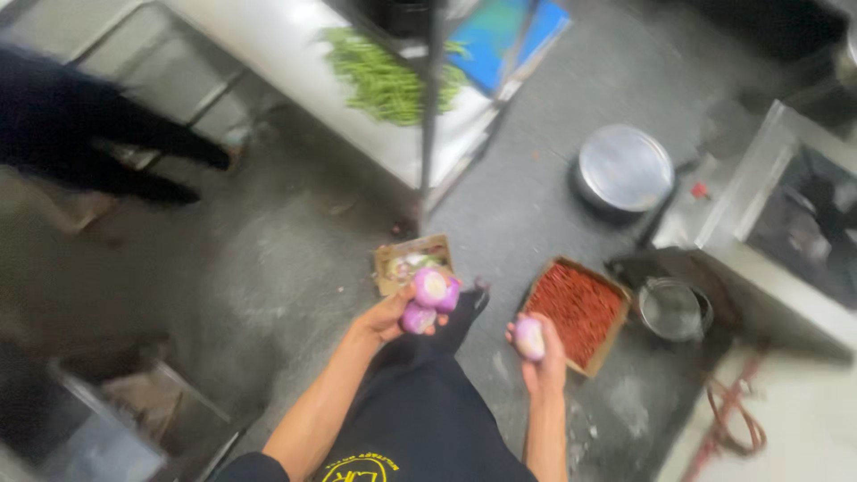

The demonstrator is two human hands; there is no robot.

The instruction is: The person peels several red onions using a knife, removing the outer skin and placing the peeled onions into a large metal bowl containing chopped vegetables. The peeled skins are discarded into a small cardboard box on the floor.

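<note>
My left hand [390,319] cups three peeled purple onions [430,298] against its fingers, held over my dark trouser leg. A single peeled purple onion [529,338] sits in my right hand [544,361], a little lower and to the right. Both hands hover above the grey floor. Just beyond my left hand lies a small cardboard box [393,256] holding onion scraps. Next to my right hand is an open cardboard box of red chillies [578,310].
A steel table [295,54] carries green beans [384,82] and a blue board [500,31]. A lidded metal pot [623,170], a metal strainer [674,310] and a stove counter [786,232] stand at right. Another person's dark legs [98,134] are at upper left.
</note>
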